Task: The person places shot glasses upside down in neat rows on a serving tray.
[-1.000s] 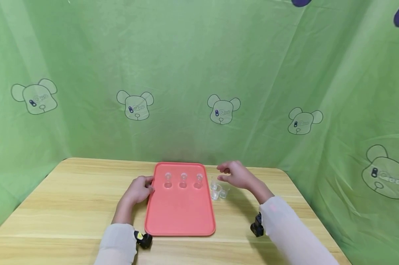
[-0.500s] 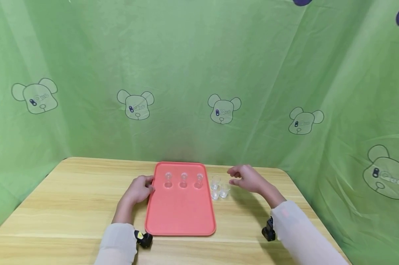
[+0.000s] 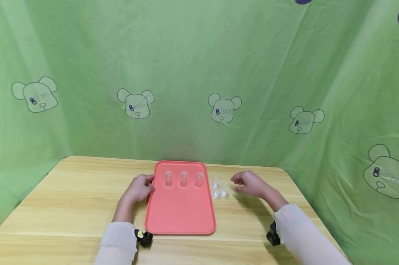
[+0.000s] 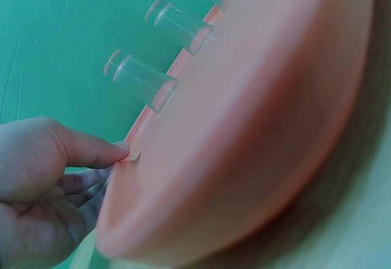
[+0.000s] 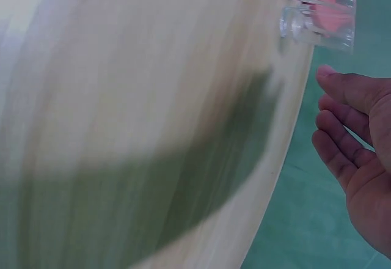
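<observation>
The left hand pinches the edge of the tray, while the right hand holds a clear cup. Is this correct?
Not entirely: the right hand holds nothing; the right wrist view shows it apart from the clear cups. The left hand does pinch the edge of the tray.

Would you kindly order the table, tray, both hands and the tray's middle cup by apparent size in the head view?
1. Table
2. Tray
3. Left hand and right hand: too alike to rank
4. Middle cup
</observation>
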Action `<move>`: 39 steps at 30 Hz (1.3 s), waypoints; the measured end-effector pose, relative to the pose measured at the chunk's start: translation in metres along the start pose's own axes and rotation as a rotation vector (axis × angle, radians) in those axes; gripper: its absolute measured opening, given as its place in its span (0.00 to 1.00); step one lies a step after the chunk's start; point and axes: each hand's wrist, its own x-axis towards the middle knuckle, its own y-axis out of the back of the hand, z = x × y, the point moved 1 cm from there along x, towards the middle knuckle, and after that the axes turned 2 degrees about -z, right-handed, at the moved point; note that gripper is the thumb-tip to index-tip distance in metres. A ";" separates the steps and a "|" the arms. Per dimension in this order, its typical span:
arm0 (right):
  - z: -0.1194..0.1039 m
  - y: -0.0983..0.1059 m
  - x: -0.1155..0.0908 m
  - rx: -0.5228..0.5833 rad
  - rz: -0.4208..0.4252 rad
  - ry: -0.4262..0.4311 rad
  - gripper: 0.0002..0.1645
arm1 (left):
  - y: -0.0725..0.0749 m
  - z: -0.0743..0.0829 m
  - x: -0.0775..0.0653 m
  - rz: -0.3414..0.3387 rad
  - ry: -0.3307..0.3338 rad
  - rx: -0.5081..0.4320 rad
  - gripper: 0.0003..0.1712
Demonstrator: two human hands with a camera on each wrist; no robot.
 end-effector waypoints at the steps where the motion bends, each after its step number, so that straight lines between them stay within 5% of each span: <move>1: 0.000 -0.002 0.000 0.003 -0.008 -0.008 0.18 | 0.000 0.000 0.000 0.000 0.001 0.000 0.29; 39: 0.002 -0.041 0.008 0.341 -0.046 -0.091 0.16 | 0.000 -0.002 0.001 -0.002 -0.019 0.002 0.29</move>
